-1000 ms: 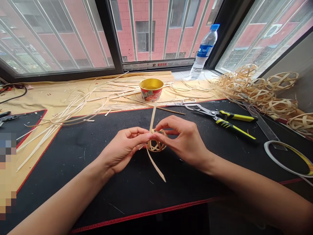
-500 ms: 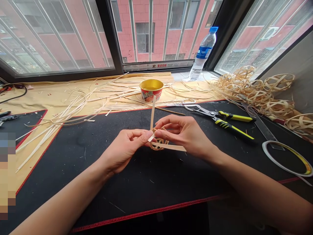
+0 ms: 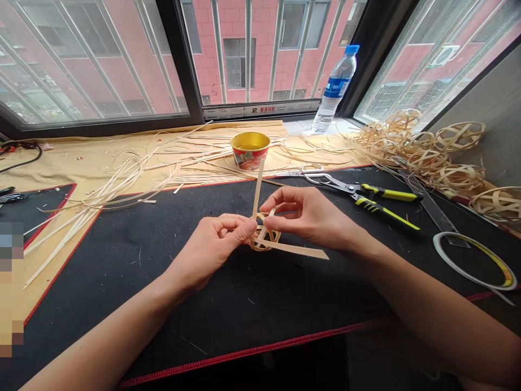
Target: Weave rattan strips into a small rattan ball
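A small woven ball of bamboo strips (image 3: 265, 243) is held just above the black mat, its lattice only partly finished-looking and open on top. My left hand (image 3: 222, 241) pinches its left side between thumb and fingers. On the right, my right hand (image 3: 303, 214) has thumb and forefinger closed on a strip end (image 3: 272, 212) at the ball's top. One loose strip (image 3: 258, 190) stands up from the ball toward the bowl. Another strip end (image 3: 301, 250) sticks out to the right below my right hand. My fingers hide part of the weave.
Behind my hands stands a red-and-gold bowl (image 3: 250, 157). Scissors (image 3: 315, 172), yellow-black pliers (image 3: 386, 209), a metal ruler (image 3: 437, 212) and a tape ring (image 3: 437, 247) lie right. Woven balls (image 3: 456, 176) pile near a water bottle (image 3: 336, 87). Loose strips (image 3: 109, 190) spread left.
My right hand has moved slightly up and away from my left thumb, with a strip end now between its fingertips. The right-hand loose strip now shows farther out. My left hand keeps its pinch.
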### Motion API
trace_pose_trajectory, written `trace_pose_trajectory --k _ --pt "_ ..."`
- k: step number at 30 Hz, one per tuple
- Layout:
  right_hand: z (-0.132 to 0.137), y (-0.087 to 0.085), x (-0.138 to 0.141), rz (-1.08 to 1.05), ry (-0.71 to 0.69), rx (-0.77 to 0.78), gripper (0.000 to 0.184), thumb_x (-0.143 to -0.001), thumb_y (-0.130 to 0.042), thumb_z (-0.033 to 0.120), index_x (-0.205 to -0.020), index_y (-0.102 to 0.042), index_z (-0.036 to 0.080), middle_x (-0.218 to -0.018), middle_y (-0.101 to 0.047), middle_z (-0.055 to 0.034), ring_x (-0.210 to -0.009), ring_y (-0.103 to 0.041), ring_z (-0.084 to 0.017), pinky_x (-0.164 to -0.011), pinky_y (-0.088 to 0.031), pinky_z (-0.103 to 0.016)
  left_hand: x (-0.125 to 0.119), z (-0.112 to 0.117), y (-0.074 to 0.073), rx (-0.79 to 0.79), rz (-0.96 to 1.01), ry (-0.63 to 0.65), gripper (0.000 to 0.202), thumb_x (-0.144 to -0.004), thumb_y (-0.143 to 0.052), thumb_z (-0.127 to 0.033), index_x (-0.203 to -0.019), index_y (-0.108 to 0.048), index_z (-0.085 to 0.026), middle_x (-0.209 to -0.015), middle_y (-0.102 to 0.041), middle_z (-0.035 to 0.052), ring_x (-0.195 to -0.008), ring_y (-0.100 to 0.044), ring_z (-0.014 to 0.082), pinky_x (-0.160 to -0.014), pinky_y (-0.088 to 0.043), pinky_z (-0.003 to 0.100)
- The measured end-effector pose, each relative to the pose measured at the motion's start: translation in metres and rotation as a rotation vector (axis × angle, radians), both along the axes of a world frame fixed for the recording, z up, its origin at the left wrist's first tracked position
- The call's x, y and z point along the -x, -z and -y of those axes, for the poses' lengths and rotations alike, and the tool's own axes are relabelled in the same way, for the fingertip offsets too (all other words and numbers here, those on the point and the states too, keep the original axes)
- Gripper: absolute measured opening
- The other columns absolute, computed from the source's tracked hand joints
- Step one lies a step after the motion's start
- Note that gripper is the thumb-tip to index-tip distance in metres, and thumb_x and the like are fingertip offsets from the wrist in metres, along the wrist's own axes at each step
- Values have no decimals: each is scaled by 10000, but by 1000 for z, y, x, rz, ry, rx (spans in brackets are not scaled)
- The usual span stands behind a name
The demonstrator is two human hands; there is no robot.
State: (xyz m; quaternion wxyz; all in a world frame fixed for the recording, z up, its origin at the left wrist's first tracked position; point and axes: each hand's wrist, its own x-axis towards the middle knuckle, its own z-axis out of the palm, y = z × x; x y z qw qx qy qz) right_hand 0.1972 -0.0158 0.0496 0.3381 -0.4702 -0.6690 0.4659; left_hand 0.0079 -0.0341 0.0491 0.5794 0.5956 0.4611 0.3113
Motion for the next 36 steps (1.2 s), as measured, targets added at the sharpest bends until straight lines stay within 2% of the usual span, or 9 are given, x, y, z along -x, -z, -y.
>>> trace_pose_trajectory --k 4,7,12,19,23,29,33,36 --pt "4 6 3 28 40 -121 286 -663 -726 297 -874 -598 152 -905 -664 -58 -773 -640 -161 -726 -551 -314 -2 1 -3 -5 -60 -26 407 -765 -625 -511 -839 -721 -123 -1002 -693 108 -958 -602 260 -901 -435 355" --pt "6 9 6 49 69 -179 264 -691 -705 286 -894 -597 156 -902 -672 -62 -784 -651 -170 -742 -558 -328 -3 1 -5 -49 -110 -46 410 -770 -612 -522 -804 -737 -133 -1074 -682 107 -987 -607 262 -897 -440 330" --pt "9 14 13 59 93 -271 260 -729 -678 277 -945 -586 165 -936 -677 -62 -813 -662 -180 -761 -554 -333 -3 0 -5 -99 -134 -48 393 -777 -609 -505 -818 -751 -141 -1026 -695 90 -946 -622 226 -867 -452 273" --pt "10 21 14 88 68 -352 346 -720 -685 283 -1021 -598 136 -986 -677 -96 -857 -646 -196 -792 -531 -340 -2 1 -3 8 -45 -89 390 -750 -648 -498 -832 -743 -129 -925 -717 81 -803 -632 190 -779 -476 264" --pt "11 22 13 113 69 -417 345 -726 -681 269 -1037 -594 148 -986 -681 -75 -846 -653 -185 -789 -526 -321 -2 0 -1 -6 -58 -84 394 -776 -622 -492 -830 -737 -119 -924 -707 92 -808 -626 196 -796 -473 278" --pt "13 27 13 210 46 -600 151 -810 -605 243 -953 -599 193 -1020 -675 -49 -859 -656 -163 -790 -517 -287 -1 -2 -1 -54 -106 -55 445 -745 -619 -567 -800 -744 -144 -867 -703 86 -870 -616 235 -837 -460 310" --pt "12 30 12 223 47 -621 258 -821 -600 248 -1068 -586 178 -1051 -664 -72 -939 -648 -191 -824 -520 -303 -2 -2 -3 -79 -125 -65 473 -714 -625 -609 -768 -747 -155 -849 -702 78 -878 -617 241 -834 -455 308" --pt "11 31 13 255 65 -639 279 -821 -600 251 -1090 -582 181 -1045 -657 -80 -934 -642 -197 -810 -521 -309 -2 -2 -3 -78 -113 -65 459 -706 -636 -601 -745 -745 -157 -868 -698 73 -888 -613 238 -825 -460 290"
